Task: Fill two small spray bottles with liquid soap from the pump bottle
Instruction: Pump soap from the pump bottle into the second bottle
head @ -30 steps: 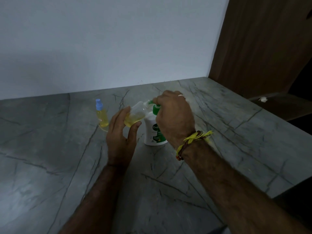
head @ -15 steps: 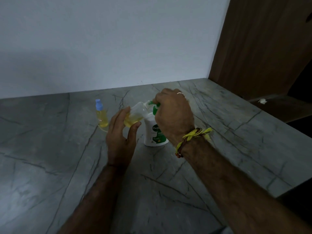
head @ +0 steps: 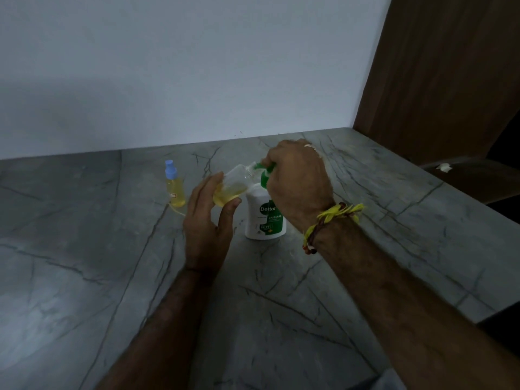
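Grey veined counter (head: 84, 277) carries everything; white wall behind, brown wood panel at right back corner. Right hand (head: 298, 184) over green pump head, fingers curled round it, thread bracelet (head: 332, 218) on wrist. Left hand (head: 208, 220) holds open spray bottle (head: 233, 187) tilted, mouth at pump nozzle, between thumb and straight fingers; yellow soap fills lower part. Pump bottle (head: 264, 218) upright mid-counter, toward back edge. Capped spray bottle (head: 175, 185), blue top, full, stands left of hands, nearer back edge.
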